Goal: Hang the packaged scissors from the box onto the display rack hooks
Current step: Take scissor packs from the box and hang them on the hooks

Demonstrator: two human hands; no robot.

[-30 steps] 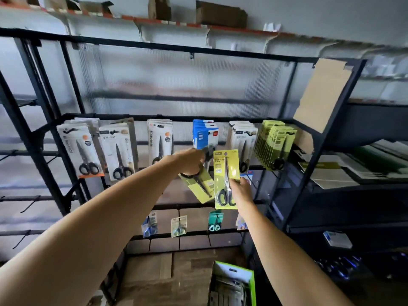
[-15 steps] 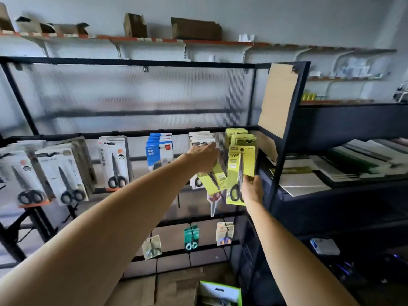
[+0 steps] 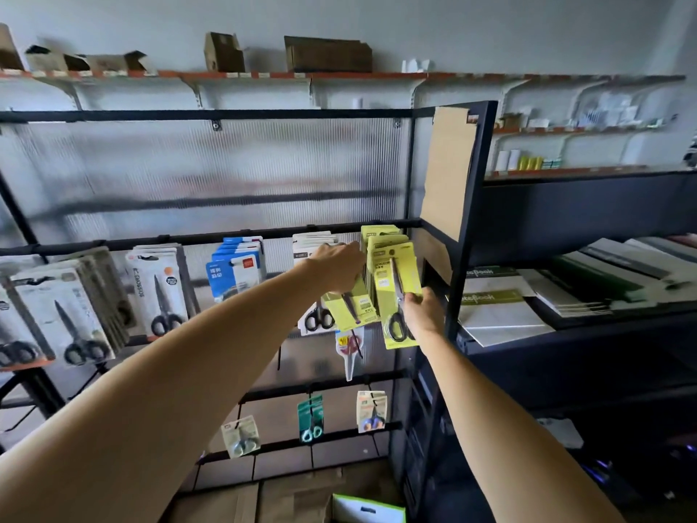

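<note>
Green-rimmed, the box (image 3: 367,509) sits lowest. A yellow-green scissors pack (image 3: 398,292) is gripped low by the right hand (image 3: 422,315); another (image 3: 349,309) is pinched by the left hand (image 3: 337,268). The hang-hole should be aligned squarely with the crowded end hook before sliding.

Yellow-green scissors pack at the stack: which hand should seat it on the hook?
Right. The right hand grips the upright yellow-green pack by its lower edge, directly before the hanging yellow-green stack. The left hand holds a tilted second pack.
</note>
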